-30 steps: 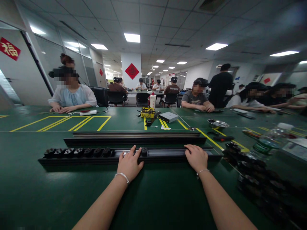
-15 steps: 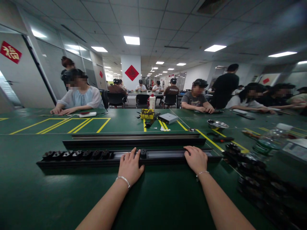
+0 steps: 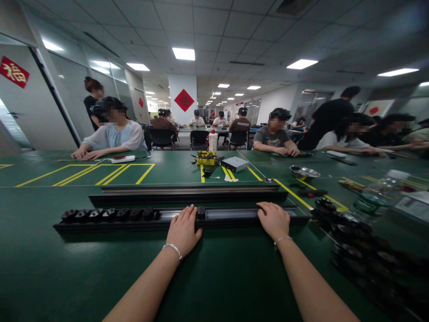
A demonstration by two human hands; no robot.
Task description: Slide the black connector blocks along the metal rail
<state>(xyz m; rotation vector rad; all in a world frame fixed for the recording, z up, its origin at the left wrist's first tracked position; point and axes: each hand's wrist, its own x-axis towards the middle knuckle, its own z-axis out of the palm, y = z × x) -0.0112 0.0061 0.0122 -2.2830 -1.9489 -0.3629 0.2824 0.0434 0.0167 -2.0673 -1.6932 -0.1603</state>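
Note:
A long black rail (image 3: pixel 231 216) with a pale inner channel lies across the table in front of me. Several black socket-like modules (image 3: pixel 109 215) sit in a row at its left end, and a single black module (image 3: pixel 201 213) sits near its middle. My left hand (image 3: pixel 182 230) rests over the rail just left of that single module, its fingers stretched out and close together, thumb extended along the near side. Further right, my right hand (image 3: pixel 275 220) grips the rail with fingers bent over its far edge. Its fingertips are partly hidden.
Behind it lies a second long black rail (image 3: pixel 187 195). Loose black modules (image 3: pixel 378 255) are heaped at the right, near a plastic bottle (image 3: pixel 380 197) and a metal bowl (image 3: pixel 304 172). A grey box (image 3: pixel 235 164) and a yellow object (image 3: pixel 205 157) stand further back. Co-workers sit around the table.
The fingers of my left hand have drawn together from a slight spread. My right hand stays in place. A standing person at the back right has leaned over to the right.

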